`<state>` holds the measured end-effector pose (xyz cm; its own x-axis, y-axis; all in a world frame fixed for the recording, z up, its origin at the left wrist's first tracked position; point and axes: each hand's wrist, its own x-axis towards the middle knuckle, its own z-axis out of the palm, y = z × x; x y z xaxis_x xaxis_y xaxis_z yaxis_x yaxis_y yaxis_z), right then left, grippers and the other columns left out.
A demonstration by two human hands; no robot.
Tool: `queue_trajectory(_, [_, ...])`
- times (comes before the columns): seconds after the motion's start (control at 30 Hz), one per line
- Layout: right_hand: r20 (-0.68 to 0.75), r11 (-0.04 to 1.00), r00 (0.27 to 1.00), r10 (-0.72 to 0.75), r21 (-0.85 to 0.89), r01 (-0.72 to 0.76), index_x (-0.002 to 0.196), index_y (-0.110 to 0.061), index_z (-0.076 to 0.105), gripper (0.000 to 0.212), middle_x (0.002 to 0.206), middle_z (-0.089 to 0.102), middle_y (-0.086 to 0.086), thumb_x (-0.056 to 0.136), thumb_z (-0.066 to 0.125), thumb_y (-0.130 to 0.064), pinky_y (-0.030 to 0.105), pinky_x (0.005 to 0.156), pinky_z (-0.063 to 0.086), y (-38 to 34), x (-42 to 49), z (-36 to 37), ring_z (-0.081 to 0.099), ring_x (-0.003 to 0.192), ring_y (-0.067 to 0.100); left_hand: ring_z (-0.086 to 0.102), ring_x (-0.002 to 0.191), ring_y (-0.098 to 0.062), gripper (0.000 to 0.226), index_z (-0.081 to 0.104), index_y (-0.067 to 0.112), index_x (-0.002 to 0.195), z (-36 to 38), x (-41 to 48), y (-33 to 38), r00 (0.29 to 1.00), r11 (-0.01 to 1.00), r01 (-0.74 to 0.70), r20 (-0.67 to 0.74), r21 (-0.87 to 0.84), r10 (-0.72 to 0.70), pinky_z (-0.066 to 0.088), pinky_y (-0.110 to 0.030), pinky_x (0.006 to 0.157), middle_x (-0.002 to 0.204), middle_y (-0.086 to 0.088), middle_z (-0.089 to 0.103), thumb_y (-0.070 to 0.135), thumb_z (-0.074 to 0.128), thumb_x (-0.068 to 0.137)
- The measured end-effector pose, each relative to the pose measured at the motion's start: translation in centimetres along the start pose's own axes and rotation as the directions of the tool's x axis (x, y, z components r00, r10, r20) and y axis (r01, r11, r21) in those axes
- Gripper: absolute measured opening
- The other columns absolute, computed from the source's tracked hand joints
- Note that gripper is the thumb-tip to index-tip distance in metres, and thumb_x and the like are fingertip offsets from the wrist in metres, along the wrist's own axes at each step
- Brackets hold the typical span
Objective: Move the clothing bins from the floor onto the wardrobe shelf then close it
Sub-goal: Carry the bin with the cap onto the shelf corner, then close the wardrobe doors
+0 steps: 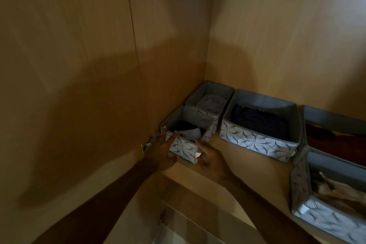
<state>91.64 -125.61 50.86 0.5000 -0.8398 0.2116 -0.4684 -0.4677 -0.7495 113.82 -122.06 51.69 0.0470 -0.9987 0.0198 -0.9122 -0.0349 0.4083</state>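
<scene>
ITEM small front bin [184,147], leaf print, dark and white cloth inside | LOC wardrobe shelf [221,150], left end, beside the side wall | left hand [161,150] at bin's 8 o'clock corner, fingers straight, thumb at rim, clasp cannot be told | right hand [212,159] at 4 o'clock corner, fingers spread loose, holding nothing | NEAR rear bin [193,97] at 12 o'clock, large bin [257,140] at 3 o'clock

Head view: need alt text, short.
The left hand and right hand are at the small patterned bin in the left corner of the wardrobe shelf. More fabric bins of folded clothes sit behind it and to its right.
</scene>
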Motion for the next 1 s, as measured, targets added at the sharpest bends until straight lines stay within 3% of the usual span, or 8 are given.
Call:
queue_trajectory(0.13, [-0.092,0.994,0.994,0.052,0.105,-0.042,0.141,-0.020,0.047,0.055,0.137,0.055,-0.006,0.089,0.063,-0.012,0.028,0.105,0.046,0.1,-2.4,-0.1,0.049,0.127,0.004,0.012,0.149,-0.021,0.072,0.029,0.026,0.150,2.1,-2.8,1.2,0.982,0.940,0.046,-0.157,-0.339,-0.105,0.027,-0.040,0.117,0.161,0.000,0.013,0.024,0.066,0.088])
queue_trajectory(0.23, [-0.131,0.945,0.964,0.230,0.267,-0.189,0.140,-0.021,0.047,0.056,0.130,0.055,-0.010,0.088,0.068,-0.020,0.021,0.089,0.050,-0.1,-5.0,-0.6,0.053,0.119,0.006,0.044,0.133,-0.022,0.052,0.052,0.021,0.136,4.1,-5.8,3.0,0.963,0.703,0.150,-0.059,-0.695,-0.264,0.045,-0.040,0.105,0.146,-0.006,0.047,0.019,0.069,0.086])
queue_trajectory(0.33, [-0.119,0.893,0.938,0.325,0.366,-0.262,0.139,-0.021,0.049,0.057,0.129,0.056,-0.011,0.086,0.070,-0.024,0.012,0.076,0.047,0.6,-8.2,-0.7,0.056,0.115,0.007,0.057,0.121,-0.027,0.034,0.065,0.016,0.115,6.4,-9.2,4.5,0.930,0.454,0.198,0.021,-0.869,-0.366,0.050,-0.035,0.096,0.128,-0.009,0.061,0.018,0.070,0.081])
queue_trajectory(0.43, [-0.089,0.844,0.924,0.373,0.445,-0.298,0.134,-0.021,0.053,0.053,0.124,0.061,-0.007,0.085,0.072,-0.022,0.015,0.076,0.049,1.6,-12.0,0.0,0.059,0.111,0.009,0.061,0.108,-0.017,0.019,0.069,0.009,0.107,8.0,-12.7,5.9,0.908,0.377,0.215,0.043,-0.901,-0.416,0.046,-0.014,0.081,0.114,-0.004,0.068,0.006,0.064,0.089])
queue_trajectory(0.53, [-0.050,0.778,0.896,0.441,0.519,-0.354,0.122,-0.021,0.061,0.049,0.115,0.068,-0.002,0.077,0.074,-0.030,0.018,0.081,0.049,2.6,-16.1,1.1,0.064,0.107,0.011,0.064,0.099,-0.014,0.014,0.071,0.021,0.095,9.7,-16.2,6.8,0.882,0.314,0.271,0.104,-0.910,-0.459,0.050,-0.022,0.086,0.104,0.001,0.071,0.010,0.066,0.089])
queue_trajectory(0.63, [0.012,0.750,0.872,0.490,0.503,-0.429,0.113,-0.019,0.066,0.039,0.109,0.071,-0.003,0.077,0.073,-0.032,0.026,0.084,0.053,3.4,-19.9,2.5,0.066,0.102,0.011,0.066,0.103,-0.021,0.010,0.074,0.019,0.096,11.8,-19.7,7.0,0.843,0.252,0.339,0.173,-0.906,-0.509,0.050,-0.037,0.095,0.106,-0.004,0.073,0.018,0.070,0.087])
queue_trajectory(0.8, [0.098,0.722,0.848,0.521,0.478,-0.500,0.107,-0.015,0.068,0.021,0.100,0.071,-0.005,0.086,0.070,-0.016,0.014,0.075,0.051,2.1,-24.6,4.9,0.066,0.092,0.000,0.065,0.086,-0.016,0.013,0.071,0.011,0.099,12.2,-25.9,7.6,0.812,0.233,0.358,0.178,-0.904,-0.556,0.048,-0.026,0.072,0.095,-0.005,0.072,0.008,0.064,0.089])
queue_trajectory(1.0, [0.146,0.773,0.869,0.472,0.405,-0.488,0.105,-0.018,0.071,0.021,0.100,0.073,-0.004,0.084,0.070,-0.023,0.027,0.080,0.054,-1.6,-30.2,8.0,0.067,0.095,0.009,0.069,0.090,-0.021,0.018,0.070,0.013,0.105,11.9,-33.6,5.9,0.800,0.240,0.382,0.190,-0.893,-0.569,0.049,-0.030,0.075,0.097,-0.004,0.074,0.010,0.063,0.090])
